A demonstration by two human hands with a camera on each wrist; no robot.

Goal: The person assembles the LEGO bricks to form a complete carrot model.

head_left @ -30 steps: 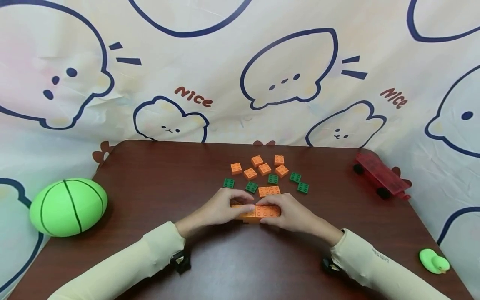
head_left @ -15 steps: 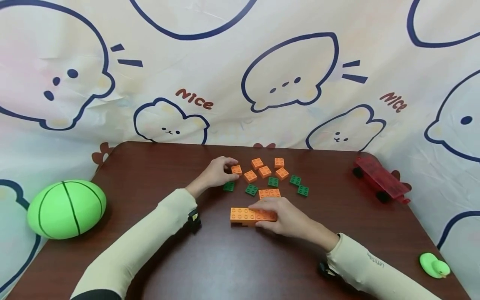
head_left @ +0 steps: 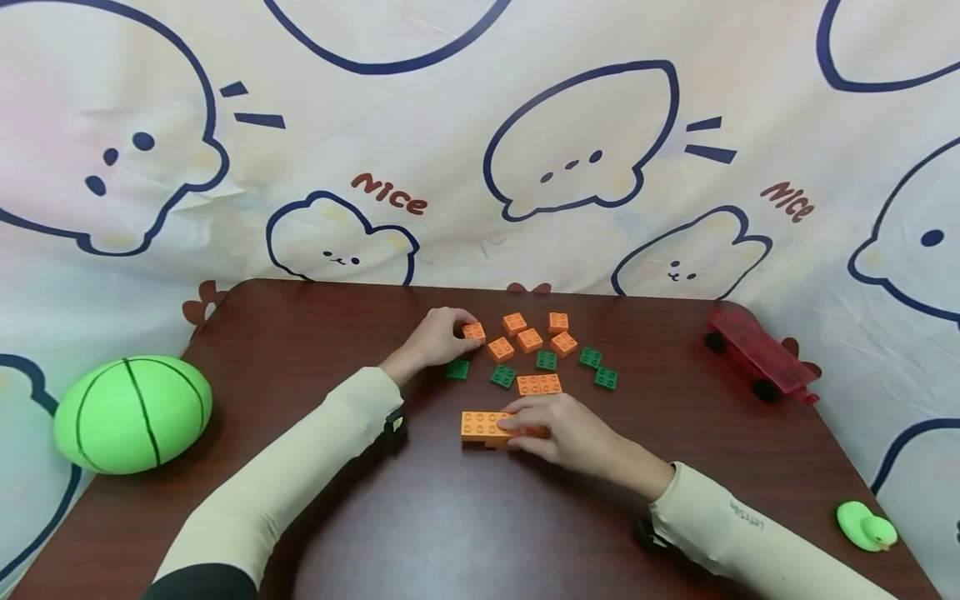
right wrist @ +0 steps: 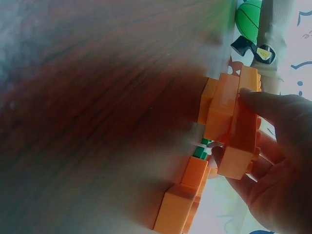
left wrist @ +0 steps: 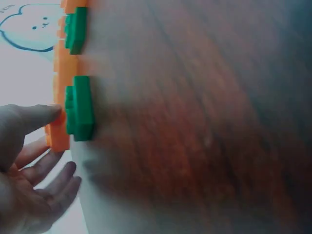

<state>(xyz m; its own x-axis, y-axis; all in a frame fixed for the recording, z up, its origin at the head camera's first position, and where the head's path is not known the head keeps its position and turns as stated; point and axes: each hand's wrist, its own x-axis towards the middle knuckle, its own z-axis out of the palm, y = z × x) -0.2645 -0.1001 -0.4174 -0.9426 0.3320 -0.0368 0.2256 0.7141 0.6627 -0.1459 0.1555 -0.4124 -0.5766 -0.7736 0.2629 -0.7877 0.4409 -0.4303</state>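
My left hand pinches a small orange toy brick at the left end of the loose bricks. In the left wrist view the thumb lies on one side of that brick, with fingers behind it. My right hand grips the right part of an orange brick stack, fingers on the far side and thumb on the near side. The right wrist view shows the stack as layered bricks, the lowest layer shorter than the top. My right fingers hide part of its top.
Several loose orange bricks and green bricks lie behind the stack, with an orange brick pair nearer. A green ball is at left. A red toy skateboard and a green toy duck are at right.
My left hand has let go of the stack, moved up and left, and taken hold of the small orange brick, which has shifted slightly right. My right hand stays on the stack.
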